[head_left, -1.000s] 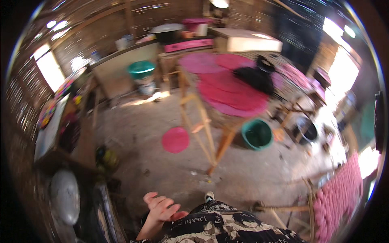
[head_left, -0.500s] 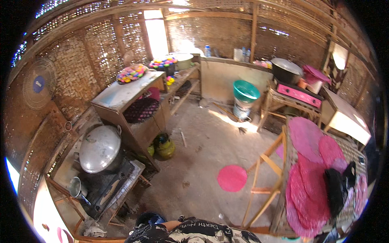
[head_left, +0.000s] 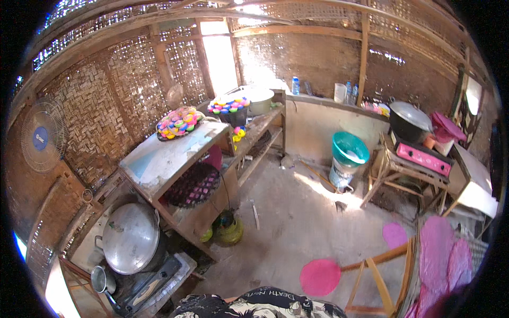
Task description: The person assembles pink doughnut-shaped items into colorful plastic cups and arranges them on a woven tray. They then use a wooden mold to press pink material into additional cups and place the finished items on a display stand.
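Neither of my hands shows; only my dark patterned shirt and a sliver of bare arm appear at the lower edge. On my left, a large lidded metal pot sits on a stove. A small metal saucepan with a long handle stands beside the pot. To my right, thin pink sheets lie over a woven-topped table. A dark blurred shape covers the table's near part; I cannot make out what it is. A round pink sheet lies on the floor in front of me.
A wooden cabinet bears a basket of colourful pieces. A green gas cylinder stands beside it. Ahead are a teal basin on a bucket and a pink stove with a dark pot. A wooden frame juts out right.
My view has moved forward and tilted up, so the room's things sit lower and larger. The black item on the right table and the blue tub by my feet no longer show clearly.
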`<state>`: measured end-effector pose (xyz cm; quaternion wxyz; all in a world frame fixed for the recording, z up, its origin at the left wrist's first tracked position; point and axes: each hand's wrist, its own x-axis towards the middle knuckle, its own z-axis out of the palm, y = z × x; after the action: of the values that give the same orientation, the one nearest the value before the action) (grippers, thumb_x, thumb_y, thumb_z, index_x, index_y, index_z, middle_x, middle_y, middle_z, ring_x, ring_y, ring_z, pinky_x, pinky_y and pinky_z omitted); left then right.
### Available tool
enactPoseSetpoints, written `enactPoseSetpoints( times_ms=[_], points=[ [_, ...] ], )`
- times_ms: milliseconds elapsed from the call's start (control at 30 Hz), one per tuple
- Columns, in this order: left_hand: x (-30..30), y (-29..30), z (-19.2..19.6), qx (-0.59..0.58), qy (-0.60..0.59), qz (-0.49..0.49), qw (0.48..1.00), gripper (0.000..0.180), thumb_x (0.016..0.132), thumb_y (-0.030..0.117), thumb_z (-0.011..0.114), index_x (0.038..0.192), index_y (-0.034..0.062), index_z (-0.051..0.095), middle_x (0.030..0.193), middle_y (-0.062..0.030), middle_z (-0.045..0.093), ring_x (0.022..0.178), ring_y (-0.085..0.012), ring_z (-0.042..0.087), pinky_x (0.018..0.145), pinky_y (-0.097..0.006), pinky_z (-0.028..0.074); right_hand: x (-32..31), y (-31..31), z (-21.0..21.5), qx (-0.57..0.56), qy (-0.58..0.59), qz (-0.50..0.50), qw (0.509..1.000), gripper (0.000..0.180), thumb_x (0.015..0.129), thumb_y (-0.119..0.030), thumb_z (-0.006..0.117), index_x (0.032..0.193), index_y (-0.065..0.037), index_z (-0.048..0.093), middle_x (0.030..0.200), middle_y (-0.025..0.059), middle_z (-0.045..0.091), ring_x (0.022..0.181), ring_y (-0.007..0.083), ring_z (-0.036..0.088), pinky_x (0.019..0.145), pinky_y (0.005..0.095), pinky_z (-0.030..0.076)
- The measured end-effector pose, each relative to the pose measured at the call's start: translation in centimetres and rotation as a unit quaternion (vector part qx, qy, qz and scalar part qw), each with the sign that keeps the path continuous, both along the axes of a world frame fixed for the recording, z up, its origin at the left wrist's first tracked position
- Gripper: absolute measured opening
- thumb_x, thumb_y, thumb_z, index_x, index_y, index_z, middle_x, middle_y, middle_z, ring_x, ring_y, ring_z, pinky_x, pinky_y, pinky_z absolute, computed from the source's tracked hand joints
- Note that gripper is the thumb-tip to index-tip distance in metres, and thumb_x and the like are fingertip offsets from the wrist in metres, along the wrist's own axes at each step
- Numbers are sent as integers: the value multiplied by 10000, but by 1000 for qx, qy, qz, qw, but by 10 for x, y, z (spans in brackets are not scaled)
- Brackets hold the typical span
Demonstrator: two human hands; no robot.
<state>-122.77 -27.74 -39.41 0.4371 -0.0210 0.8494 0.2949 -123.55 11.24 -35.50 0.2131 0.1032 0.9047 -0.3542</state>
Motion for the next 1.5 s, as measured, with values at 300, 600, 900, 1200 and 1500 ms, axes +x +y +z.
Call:
enactPoseSetpoints(
  times_ms=[300, 600, 900, 1200, 1500],
  points=[
    [-170, 1, -10, -8, -19, -11, 1000, 473, 829, 384, 518, 1248, 168, 478, 1210, -128, 520, 1137, -322, 474, 916, -474, 374, -148, 24, -1, 12, -29, -57, 998, 292, 751, -256, 566, 923, -27, 622, 836, 163, 625, 793, 305, 611, 745, 395, 470],
    [-304, 49, -7, -32, 49, -28, 998, 501, 822, 422, 506, 1262, 186, 462, 1249, -126, 500, 1171, -325, 455, 920, -506, 369, -316, 52, -7, 29, -66, 48, 996, 267, 740, -253, 577, 863, -26, 648, 776, 166, 633, 744, 307, 625, 709, 395, 484],
    [-509, 56, 103, -164, 260, 211, 928, 729, 712, 514, 622, 1305, 151, 402, 1230, -172, 472, 1133, -354, 455, 926, -464, 388, -524, 86, 7, 148, 20, 158, 976, 251, 729, -250, 587, 803, -26, 674, 716, 170, 640, 696, 309, 638, 673, 396, 499],
    [-783, -67, 129, -157, 492, 417, 748, 817, 658, 323, 725, 1340, 99, 335, 1319, -255, 310, 1211, -427, 325, 1010, -454, 310, -686, 108, -27, 128, 60, 16, 990, 278, 711, -262, 630, 847, -22, 666, 755, 170, 648, 734, 292, 643, 685, 353, 504],
    [-951, -138, 140, -261, 333, 517, 744, 703, 638, 296, 742, 1267, 181, 450, 1395, -204, 184, 1221, -465, 280, 1015, -463, 316, -848, 76, -33, 90, -54, 62, 993, 280, 712, -255, 636, 867, -24, 662, 759, 161, 650, 726, 280, 643, 686, 349, 505]
  ],
)
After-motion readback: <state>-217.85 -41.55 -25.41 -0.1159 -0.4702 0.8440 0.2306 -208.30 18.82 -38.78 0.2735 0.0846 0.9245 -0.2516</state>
